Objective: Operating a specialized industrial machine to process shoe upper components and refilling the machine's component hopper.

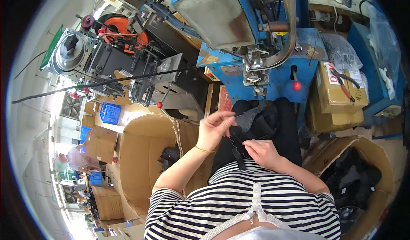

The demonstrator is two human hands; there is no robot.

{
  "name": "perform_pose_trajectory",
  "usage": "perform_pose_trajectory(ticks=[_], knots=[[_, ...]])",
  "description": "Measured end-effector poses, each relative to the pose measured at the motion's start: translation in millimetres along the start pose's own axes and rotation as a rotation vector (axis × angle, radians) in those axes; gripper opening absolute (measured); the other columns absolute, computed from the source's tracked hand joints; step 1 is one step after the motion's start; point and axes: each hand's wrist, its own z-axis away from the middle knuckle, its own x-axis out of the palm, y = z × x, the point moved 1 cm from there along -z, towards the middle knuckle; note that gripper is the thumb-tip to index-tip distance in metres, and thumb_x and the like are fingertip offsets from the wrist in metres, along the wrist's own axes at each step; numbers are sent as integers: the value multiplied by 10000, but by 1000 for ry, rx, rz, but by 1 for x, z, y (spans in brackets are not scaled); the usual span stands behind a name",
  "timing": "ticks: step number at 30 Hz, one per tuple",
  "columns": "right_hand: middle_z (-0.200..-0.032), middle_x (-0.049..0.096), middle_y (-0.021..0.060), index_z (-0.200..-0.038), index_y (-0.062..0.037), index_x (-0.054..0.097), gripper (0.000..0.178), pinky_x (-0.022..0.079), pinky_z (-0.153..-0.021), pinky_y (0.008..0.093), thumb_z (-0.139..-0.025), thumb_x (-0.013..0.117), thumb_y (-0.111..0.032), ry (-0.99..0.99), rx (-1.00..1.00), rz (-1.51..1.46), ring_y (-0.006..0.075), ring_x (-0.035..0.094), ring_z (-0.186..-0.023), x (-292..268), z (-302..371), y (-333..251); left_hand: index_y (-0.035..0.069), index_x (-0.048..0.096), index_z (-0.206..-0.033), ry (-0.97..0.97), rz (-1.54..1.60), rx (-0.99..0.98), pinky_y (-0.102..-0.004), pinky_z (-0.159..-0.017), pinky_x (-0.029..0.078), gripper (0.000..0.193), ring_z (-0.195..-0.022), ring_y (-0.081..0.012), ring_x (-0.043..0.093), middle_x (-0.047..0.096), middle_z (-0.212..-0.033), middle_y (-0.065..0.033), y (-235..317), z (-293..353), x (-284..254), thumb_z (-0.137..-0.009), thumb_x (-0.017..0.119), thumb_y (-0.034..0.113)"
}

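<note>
A thin black strap [237, 148] with a notched edge hangs between my hands, over my lap. Near its upper end, the fingertips of my left hand [215, 130] are pinched together on it. My right hand [262, 152] is closed, thumb against forefinger, at the strap's other side. Dark fabric pieces [259, 121] lie on my lap, just beyond my hands. The strap's ends are partly hidden by my fingers. Past my knees stands a blue press machine [226, 75], its metal pressing head [256, 78] above the fabric.
An open carton [147, 154] with black pieces stands at my left. Another carton [314, 156] at my right holds a heap of black pieces [352, 182]. Red-handled pliers [344, 87] lie on taped boxes [339, 99]. A red-knobbed lever [297, 85] sticks out from the press.
</note>
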Motion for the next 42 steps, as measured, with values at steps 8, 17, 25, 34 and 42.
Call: perform_pose_trajectory(ticks=[8,17,25,34,42], knots=[[-802,715,151,-1004,17,651,129,571,-607,365,-894,643,-51,17,45,25,276,714,-674,-1,-13,-5,-32,698,-1103,157,-69,13,-228,-611,510,226,-665,-109,648,736,-904,-110,10,-8,-20,-1009,596,147],[-842,712,174,-1056,50,636,163,567,-621,354,-902,624,-2,147,-23,-103,277,713,-690,2,-30,-19,-23,666,-1018,186,662,-94,-245,-641,502,203,-658,-152,628,701,-815,-105,-16,-19,-48,-1007,593,167],[-740,698,90,-1188,-46,602,229,540,-612,381,-1002,543,-166,-163,385,-245,251,705,-678,3,-31,-25,-18,652,-1076,150,355,28,-226,-645,454,206,-693,-108,579,675,-822,-68,-15,-8,-33,-1019,571,163],[-670,653,94,-955,-60,608,103,498,-485,413,-889,627,-136,60,156,170,283,663,-587,18,-29,0,-16,580,-1249,132,301,-78,-210,-654,512,280,-730,-107,632,710,-964,-142,-35,-15,-37,-1013,581,134],[-845,713,122,-1047,-84,682,188,550,-581,393,-896,620,-176,335,61,44,300,700,-723,38,-33,-4,-66,550,-1223,228,498,50,-242,-712,537,351,-797,-167,657,692,-966,-123,-41,-14,-45,-950,663,125]])
